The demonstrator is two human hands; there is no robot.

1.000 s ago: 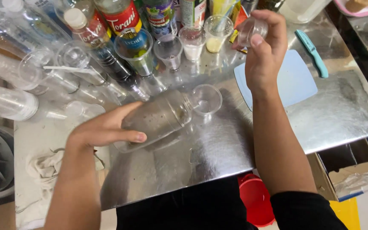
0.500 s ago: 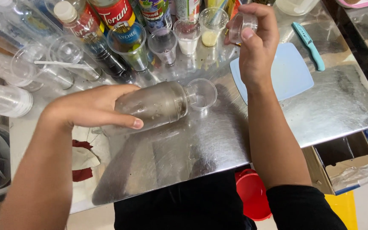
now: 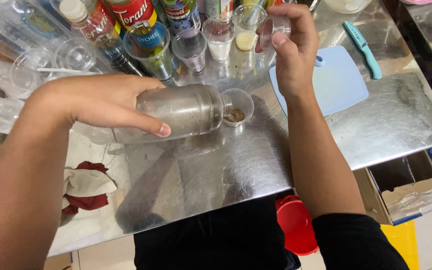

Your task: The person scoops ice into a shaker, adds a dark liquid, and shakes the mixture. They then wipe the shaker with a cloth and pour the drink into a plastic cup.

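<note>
Head view: the left hand (image 3: 103, 102) is clenched around a metal shaker (image 3: 176, 112), fingers on top and thumb along the side. The shaker lies nearly horizontal, its mouth pointing right, over the rim of a small clear cup (image 3: 237, 106). This cup stands on the steel desk (image 3: 386, 125), approx. in the middle, and has a brownish liquid at the bottom. If the shaker's mouth touches the cup's rim, I cannot tell.

The right hand (image 3: 293, 47) is raised above the back of the desk and is grasping a small clear cap (image 3: 271, 27) btw. fingers and thumb; the fingers are curled around it.

Behind the hands, a row of small clear cups: one with green pieces (image 3: 148, 50), one almost empty (image 3: 190, 47), one with white powder (image 3: 220, 39), one with a yellowish content (image 3: 245, 27). Behind them stand syrup bottles (image 3: 131, 15) w/ red labels. At the left are more clear plastic cups (image 3: 31, 72), some lying on the side.

Right of the right hand lies a light blue cutting board (image 3: 341, 85), and a teal knife (image 3: 362, 42) is at its far corner, partly on the board. A red-and-white cloth (image 3: 88, 192) lies at the left front of the desk. Under the desk, a red bucket (image 3: 298, 225) and a cardboard box (image 3: 406, 192).
</note>
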